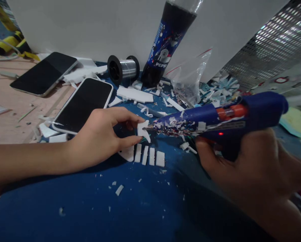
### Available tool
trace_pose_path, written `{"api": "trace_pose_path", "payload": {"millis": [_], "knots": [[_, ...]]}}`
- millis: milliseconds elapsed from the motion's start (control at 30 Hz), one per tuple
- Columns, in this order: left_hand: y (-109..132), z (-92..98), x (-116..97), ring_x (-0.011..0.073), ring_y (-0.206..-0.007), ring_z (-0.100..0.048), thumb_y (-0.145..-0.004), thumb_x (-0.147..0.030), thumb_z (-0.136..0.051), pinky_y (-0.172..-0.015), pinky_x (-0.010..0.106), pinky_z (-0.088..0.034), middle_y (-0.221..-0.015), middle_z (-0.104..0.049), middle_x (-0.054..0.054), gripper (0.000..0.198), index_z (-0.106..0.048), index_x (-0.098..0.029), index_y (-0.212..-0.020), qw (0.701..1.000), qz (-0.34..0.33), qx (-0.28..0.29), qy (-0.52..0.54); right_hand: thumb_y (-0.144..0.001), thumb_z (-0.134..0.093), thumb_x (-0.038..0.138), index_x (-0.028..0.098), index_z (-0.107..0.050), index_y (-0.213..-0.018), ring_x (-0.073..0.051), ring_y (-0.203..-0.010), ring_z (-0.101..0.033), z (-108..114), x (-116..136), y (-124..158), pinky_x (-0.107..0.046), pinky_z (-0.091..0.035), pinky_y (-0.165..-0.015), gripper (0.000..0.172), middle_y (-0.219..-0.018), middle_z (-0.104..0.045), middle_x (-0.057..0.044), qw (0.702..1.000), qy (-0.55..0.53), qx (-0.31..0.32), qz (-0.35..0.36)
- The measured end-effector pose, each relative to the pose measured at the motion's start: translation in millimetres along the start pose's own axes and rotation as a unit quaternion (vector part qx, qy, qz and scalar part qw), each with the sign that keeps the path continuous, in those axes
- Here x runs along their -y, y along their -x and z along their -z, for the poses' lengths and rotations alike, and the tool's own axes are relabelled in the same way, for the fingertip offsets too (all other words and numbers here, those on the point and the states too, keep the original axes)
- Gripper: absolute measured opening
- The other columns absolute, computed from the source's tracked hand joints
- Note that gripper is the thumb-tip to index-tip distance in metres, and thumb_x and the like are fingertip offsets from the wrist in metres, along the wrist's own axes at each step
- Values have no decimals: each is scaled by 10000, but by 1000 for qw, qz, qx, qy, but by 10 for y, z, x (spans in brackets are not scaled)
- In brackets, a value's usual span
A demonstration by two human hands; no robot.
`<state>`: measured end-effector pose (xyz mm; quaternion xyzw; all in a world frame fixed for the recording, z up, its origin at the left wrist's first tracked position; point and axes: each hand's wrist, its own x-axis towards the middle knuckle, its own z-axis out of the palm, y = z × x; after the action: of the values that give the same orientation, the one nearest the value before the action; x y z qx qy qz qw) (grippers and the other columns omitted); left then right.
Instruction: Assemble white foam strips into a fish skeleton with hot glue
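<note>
My left hand (102, 132) pinches a small white cut-out piece (143, 131) shaped like a fish tail, between thumb and fingers. Wrapped around the handle of a blue hot glue gun (203, 117) is my right hand (251, 171). A red light glows on the gun's side, and its nozzle, crusted with white scraps, points left and meets the white piece. Below the left fingertips, several white strips (145, 155) lie in a row on the blue surface. Beside them a rounded white piece (127, 154) is partly covered by the left hand.
Behind the hands stand a Pepsi bottle (163, 43), a wire spool (124, 69) and a clear zip bag (190, 77). A white-edged phone (83, 104) and a darker phone (44, 74) lie at left. White scraps (135, 94) litter the blue surface (85, 208). A perforated metal panel (263, 43) is at right.
</note>
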<state>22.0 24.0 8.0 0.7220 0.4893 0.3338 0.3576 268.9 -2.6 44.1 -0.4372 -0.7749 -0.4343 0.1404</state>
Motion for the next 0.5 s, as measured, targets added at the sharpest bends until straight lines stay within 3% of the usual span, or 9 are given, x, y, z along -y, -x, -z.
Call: {"api": "trace_pose_path", "payload": {"millis": [167,300,500], "knots": [[-1,3,-11,147,-786,-644,-719,-325,-730,-709,249,-573,-847,-686,-1,262,-712,-220,-959,1000,3,1,2,-868,-586,302,233,-390,-784,-184,-554,-694,23,-4,-8,-243,-449,-396,224,-708,-700,-83,1000,5,-4,7],[-13,-8,-4,138,-768,-641,-720,-319,-731,-700,240,-570,-843,-685,-5,262,-706,-222,-962,1000,-3,-3,-2,-881,-566,278,226,-406,-831,-193,-647,-715,32,-12,28,-247,-488,-458,175,-787,-709,-102,1000,-6,21,-1],[2,-8,28,129,-773,-642,-720,-323,-737,-700,230,-568,-881,-697,-12,242,-701,-244,-947,1000,-9,-9,0,-884,-553,291,246,-368,-792,-184,-582,-690,37,3,36,-250,-450,-420,212,-730,-694,-71,1000,0,21,-10]]}}
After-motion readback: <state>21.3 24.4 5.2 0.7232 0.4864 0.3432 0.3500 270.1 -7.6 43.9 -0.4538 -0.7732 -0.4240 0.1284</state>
